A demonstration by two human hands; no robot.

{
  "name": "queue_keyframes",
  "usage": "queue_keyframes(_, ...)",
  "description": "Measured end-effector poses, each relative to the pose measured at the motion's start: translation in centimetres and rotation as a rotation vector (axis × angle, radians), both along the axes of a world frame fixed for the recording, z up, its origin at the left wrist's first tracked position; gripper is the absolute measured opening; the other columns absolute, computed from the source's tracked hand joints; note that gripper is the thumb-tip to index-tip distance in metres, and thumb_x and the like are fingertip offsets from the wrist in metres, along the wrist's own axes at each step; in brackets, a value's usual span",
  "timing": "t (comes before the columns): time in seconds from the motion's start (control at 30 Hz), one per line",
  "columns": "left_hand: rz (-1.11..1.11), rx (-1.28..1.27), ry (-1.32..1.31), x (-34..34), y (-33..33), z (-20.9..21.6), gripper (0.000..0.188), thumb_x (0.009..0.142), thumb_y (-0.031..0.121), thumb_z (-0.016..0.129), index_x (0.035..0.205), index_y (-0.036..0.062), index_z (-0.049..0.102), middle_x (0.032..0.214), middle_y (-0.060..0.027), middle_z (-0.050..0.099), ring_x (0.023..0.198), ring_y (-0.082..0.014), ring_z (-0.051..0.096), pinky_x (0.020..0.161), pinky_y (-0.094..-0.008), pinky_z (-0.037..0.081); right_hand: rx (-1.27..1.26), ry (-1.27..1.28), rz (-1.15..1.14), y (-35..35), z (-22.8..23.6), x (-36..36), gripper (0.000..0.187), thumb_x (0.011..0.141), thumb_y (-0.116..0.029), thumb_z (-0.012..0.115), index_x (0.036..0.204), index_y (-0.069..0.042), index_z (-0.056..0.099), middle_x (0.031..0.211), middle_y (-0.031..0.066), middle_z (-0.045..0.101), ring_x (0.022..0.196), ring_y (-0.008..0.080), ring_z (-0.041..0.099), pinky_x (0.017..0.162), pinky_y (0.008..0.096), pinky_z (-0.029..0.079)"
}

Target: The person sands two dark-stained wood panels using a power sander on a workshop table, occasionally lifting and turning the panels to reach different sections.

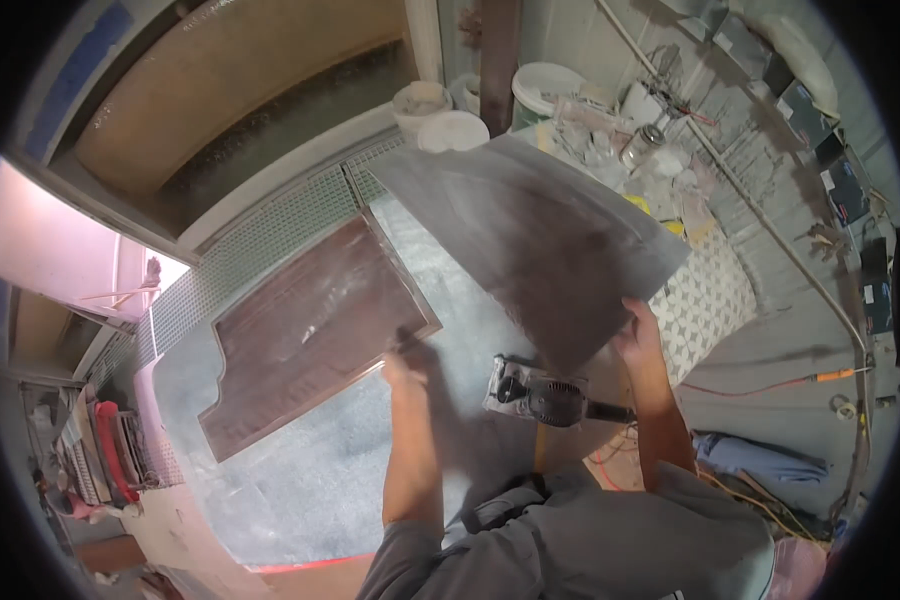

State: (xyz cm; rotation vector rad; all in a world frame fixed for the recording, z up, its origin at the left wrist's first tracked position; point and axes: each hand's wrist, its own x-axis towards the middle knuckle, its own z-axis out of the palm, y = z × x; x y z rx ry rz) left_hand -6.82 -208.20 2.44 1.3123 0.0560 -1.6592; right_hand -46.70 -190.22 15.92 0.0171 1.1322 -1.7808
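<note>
My right hand (638, 332) grips the near right edge of a large dusty grey-brown board (560, 250), thumb on its top face. The board is held tilted above the table's right part. My left hand (403, 368) is closed at the near edge of a reddish-brown panel (310, 330), close to its right corner. This panel has a raised rim and a curved notch at its left end, and lies on the dusty grey table top (340, 510). Between my arms lies a black power sander (553, 400) with a dusty square base.
White tubs (550, 85), a glass jar (642, 145) and crumpled plastic crowd the back right. A patterned cloth (705, 295) covers the right end. Perforated mesh (260, 240) runs along the far edge. Cables hang and lie at the right, near a blue folded cloth (760, 460).
</note>
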Motion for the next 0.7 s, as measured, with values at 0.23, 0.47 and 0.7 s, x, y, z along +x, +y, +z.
queue_keyframes(0.23,0.205,0.316,-0.035,3.5,-2.6,-0.9,0.038,0.096,0.056,0.067,0.103,0.0185,0.067,0.080,-0.0024,0.054,0.060,-0.0153,0.043,0.055,-0.0294,0.042,-0.065,-0.113,0.188,-0.3,-5.8,-1.0,0.041,0.101,-0.018,0.062,0.138,-0.001,0.056,0.136,0.0149,0.067,0.122,0.0325,0.065,0.103,0.0458,0.054)
queue_keyframes(0.47,0.273,0.646,0.023,3.8,-3.9,0.3,0.035,0.092,0.057,0.075,0.079,0.0250,0.068,0.082,0.0093,0.068,0.071,-0.0154,0.061,0.059,-0.0359,0.048,0.202,-0.103,0.027,-0.9,-3.3,-0.5,0.019,0.092,-0.022,0.081,0.097,-0.014,0.065,0.068,0.0018,0.068,0.046,0.0169,0.060,0.041,0.0297,0.044)
queue_keyframes(0.7,0.497,-0.194,0.015,7.2,0.7,-0.6,0.040,0.107,0.033,0.061,0.125,-0.0028,0.064,0.120,-0.0137,0.069,0.102,-0.0261,0.068,0.085,-0.0376,0.061,0.267,-0.036,-0.014,-1.7,1.3,1.5,0.024,0.090,-0.021,0.081,0.083,-0.017,0.059,0.053,0.0010,0.051,0.043,0.0164,0.048,0.046,0.0302,0.036)
